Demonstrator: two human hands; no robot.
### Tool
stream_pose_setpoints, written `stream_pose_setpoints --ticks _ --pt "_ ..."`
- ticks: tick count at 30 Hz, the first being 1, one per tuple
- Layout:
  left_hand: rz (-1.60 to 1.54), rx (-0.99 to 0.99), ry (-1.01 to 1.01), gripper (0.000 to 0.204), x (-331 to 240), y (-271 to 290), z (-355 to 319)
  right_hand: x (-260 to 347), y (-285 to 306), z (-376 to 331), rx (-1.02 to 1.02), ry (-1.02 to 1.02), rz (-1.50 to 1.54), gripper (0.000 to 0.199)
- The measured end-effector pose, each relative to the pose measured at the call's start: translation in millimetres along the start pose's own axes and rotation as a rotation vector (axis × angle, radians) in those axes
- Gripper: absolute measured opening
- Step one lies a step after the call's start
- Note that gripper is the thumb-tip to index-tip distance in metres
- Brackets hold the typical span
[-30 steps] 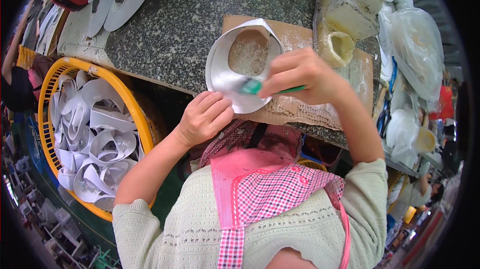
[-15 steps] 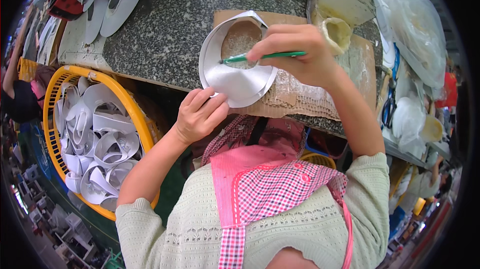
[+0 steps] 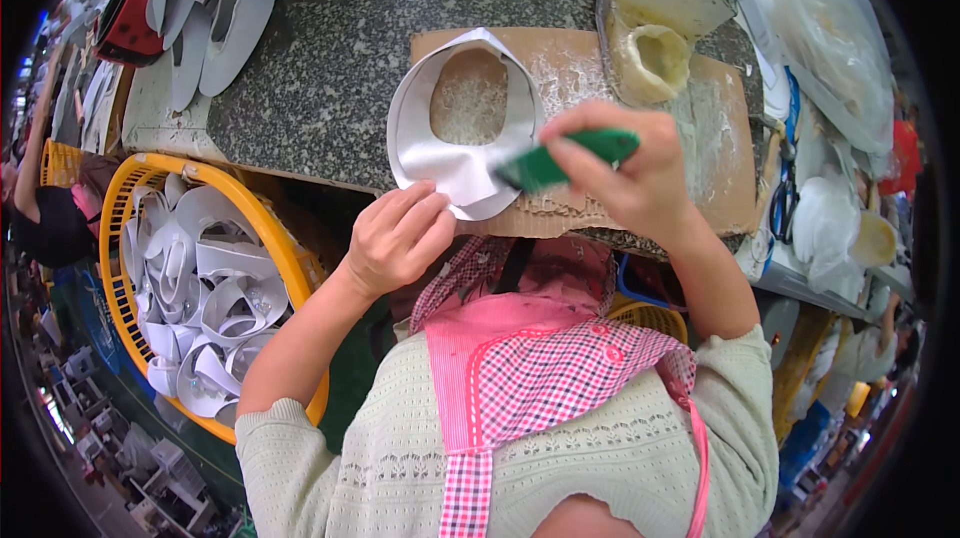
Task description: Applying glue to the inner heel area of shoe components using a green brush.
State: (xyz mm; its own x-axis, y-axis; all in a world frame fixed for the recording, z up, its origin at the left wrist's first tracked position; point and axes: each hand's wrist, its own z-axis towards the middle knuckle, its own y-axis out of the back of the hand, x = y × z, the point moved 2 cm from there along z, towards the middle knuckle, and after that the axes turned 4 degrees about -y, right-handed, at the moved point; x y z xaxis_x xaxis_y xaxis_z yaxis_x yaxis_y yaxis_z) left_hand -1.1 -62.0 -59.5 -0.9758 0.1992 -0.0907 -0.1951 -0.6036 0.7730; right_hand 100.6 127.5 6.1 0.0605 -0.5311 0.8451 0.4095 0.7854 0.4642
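Observation:
A white shoe upper (image 3: 410, 138) lies on a glue-streaked piece of cardboard (image 3: 720, 158), its round opening showing the board beneath. My left hand (image 3: 402, 236) pinches the near left edge of the upper between thumb and fingers. In my right hand (image 3: 632, 173) is a green brush (image 3: 590, 153), closed round the handle. The brush's head, blurred by motion, meets the near right part of the upper.
Beyond my right hand stands a crusted, yellowish glue container (image 3: 655, 63). A yellow basket (image 3: 245, 208) at my left is heaped with white uppers (image 3: 205, 288). More white pieces (image 3: 240, 28) lie at the far left of the speckled stone worktop (image 3: 320, 68). Plastic bags (image 3: 830, 48) lie at the right.
My right hand has moved nearer and right, carrying the brush from the upper's left side to its near right part. The brush now shows its broad face. My left hand keeps its hold.

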Motion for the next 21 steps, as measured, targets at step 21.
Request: stream_pose_setpoints --ticks 21 --pt "-0.579 -1.673 1.030 0.024 290 232 -145 -66 -2 -72 -0.306 -0.427 0.977 0.017"
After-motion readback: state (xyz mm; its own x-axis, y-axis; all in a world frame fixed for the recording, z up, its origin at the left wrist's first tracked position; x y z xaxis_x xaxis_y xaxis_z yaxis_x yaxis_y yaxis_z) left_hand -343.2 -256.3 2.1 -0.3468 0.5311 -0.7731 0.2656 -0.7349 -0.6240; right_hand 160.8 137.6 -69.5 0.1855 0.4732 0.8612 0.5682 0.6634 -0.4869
